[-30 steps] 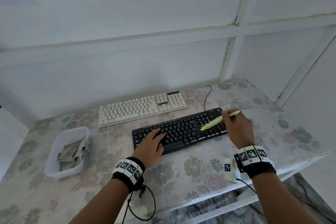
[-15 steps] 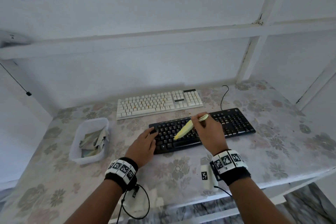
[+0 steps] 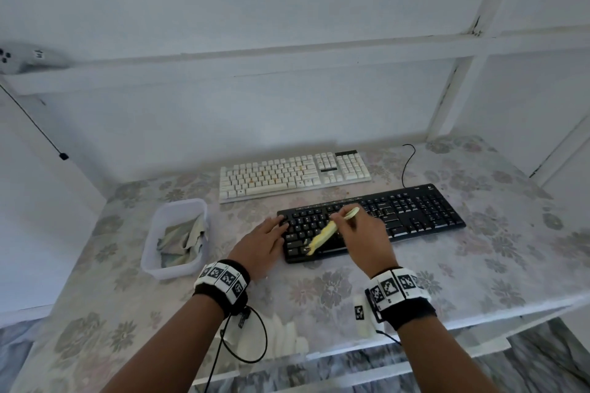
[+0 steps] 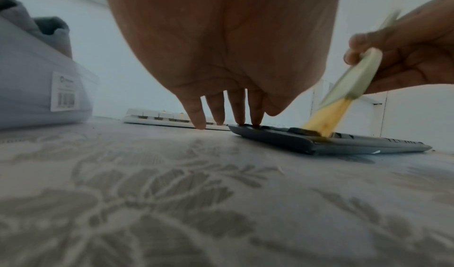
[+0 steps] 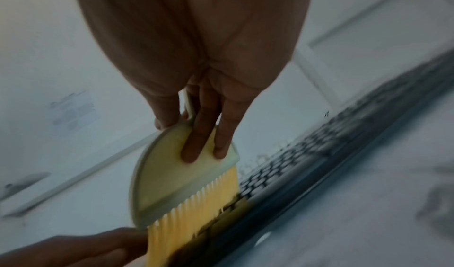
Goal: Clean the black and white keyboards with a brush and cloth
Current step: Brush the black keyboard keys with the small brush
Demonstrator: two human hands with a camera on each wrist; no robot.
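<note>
A black keyboard lies on the flowered table, and a white keyboard lies behind it. My right hand grips a pale brush with yellow bristles, which touch the keys at the black keyboard's left part. My left hand rests with straight fingers on the left end of the black keyboard. The brush also shows in the left wrist view. A crumpled cloth lies in a plastic tub.
The clear plastic tub stands left of the black keyboard. A black cable runs from behind the black keyboard toward the wall. The table's front edge is close to my wrists. White wall and frame bars stand behind.
My right hand has swept the brush leftward along the black keyboard, from its right part to its left part. The left hand has stayed on the keyboard's left end.
</note>
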